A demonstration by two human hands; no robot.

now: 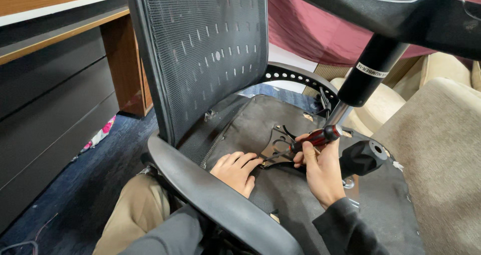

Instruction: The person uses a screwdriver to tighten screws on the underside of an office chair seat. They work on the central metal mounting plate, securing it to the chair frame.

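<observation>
On the seat underside (300,205), left hand (236,171) flat, right hand (320,172) gripping screwdriver (315,138).

Screwdriver (313,139) tip hidden; chair base (401,9) cut off above

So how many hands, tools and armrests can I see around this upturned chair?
Hands: 2, left hand flat on the seat underside, right hand
Tools: 1, screwdriver in the right hand
Armrests: 2, near armrest, far armrest
Total: 5
</observation>
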